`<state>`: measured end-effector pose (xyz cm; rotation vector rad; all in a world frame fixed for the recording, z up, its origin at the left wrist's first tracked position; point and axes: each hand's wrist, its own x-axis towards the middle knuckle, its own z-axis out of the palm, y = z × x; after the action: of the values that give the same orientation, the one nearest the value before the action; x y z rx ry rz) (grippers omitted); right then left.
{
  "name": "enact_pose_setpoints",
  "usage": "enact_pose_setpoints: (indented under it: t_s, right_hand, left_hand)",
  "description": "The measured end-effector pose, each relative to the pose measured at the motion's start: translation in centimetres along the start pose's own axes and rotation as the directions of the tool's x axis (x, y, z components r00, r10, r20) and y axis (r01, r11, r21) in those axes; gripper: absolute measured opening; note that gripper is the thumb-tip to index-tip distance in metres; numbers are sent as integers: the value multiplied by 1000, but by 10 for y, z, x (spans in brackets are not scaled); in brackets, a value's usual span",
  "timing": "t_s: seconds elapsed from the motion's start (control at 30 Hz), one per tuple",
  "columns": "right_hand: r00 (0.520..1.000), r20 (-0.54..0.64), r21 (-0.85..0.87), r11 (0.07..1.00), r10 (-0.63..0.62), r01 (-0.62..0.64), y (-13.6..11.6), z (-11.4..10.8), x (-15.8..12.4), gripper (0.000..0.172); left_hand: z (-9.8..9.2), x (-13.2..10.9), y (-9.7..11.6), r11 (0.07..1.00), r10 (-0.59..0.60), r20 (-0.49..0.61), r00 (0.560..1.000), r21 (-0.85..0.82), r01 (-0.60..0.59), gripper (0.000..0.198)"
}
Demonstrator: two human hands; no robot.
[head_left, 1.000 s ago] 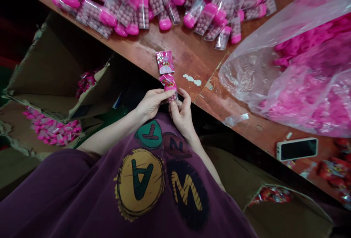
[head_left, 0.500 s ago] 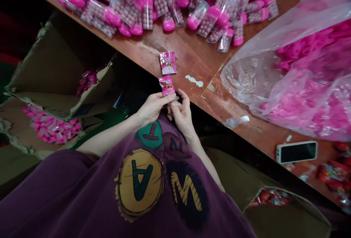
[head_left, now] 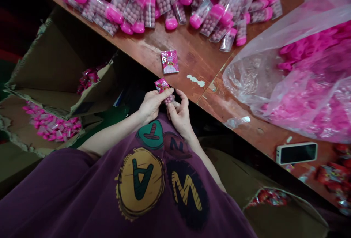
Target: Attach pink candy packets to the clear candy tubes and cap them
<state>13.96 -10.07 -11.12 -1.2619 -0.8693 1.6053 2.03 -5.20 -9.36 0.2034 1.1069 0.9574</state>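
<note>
Close in front of my body, at the table's edge, my left hand (head_left: 152, 102) is closed on a small shiny pink packet (head_left: 161, 83), its thumb lying across it. Pink candy balls (head_left: 169, 99) in a clear tube show just below that thumb. My right hand (head_left: 181, 115) pinches the tube's near end, and its fingers hide part of it. Another flat pink printed packet (head_left: 169, 61) lies on the table just beyond my hands.
Many pink-capped candy tubes (head_left: 161, 2) are heaped along the table's far side. A clear bag of pink parts (head_left: 309, 91) and a phone (head_left: 297, 153) lie right. Cardboard boxes (head_left: 52, 62) stand left, one holding pink pieces (head_left: 55, 124). Red packets (head_left: 270, 197) fill a box lower right.
The packet in my hands has tilted and shifted slightly left. My left thumb has moved up over it, and the candy balls now show. The other packet stays on the table.
</note>
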Motion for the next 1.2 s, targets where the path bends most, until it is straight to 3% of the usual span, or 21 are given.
enact_pose_setpoints:
  t_s: [0.2,0.37,0.63,0.9,1.07,1.2]
  right_hand:
    - [999,40,102,995,11,-15,0,-2,1,66]
    - [998,51,194,980,37,-47,-1,-4,2,70]
    - [1000,7,43,999,-9,9,-2,1,3,65]
    - [999,26,56,998,-28,26,4,2,1,63]
    - [1000,2,-38,999,-3,4,1,1,1,64]
    - [1000,30,-160,987,-7,12,-1,-1,-1,66]
  left_hand:
    - [-2,0,-2,992,-49,115,992,-111,62,29]
    - [-9,0,1,992,-82,238,968,-79,103,28]
    - [-15,5,6,998,-26,85,996,-54,31,27]
    - [-10,-4,-1,998,-53,189,981,-26,59,35]
    - [-8,-3,2,996,42,84,996,72,-48,29]
    - [-7,1,7,998,-42,48,998,42,40,29]
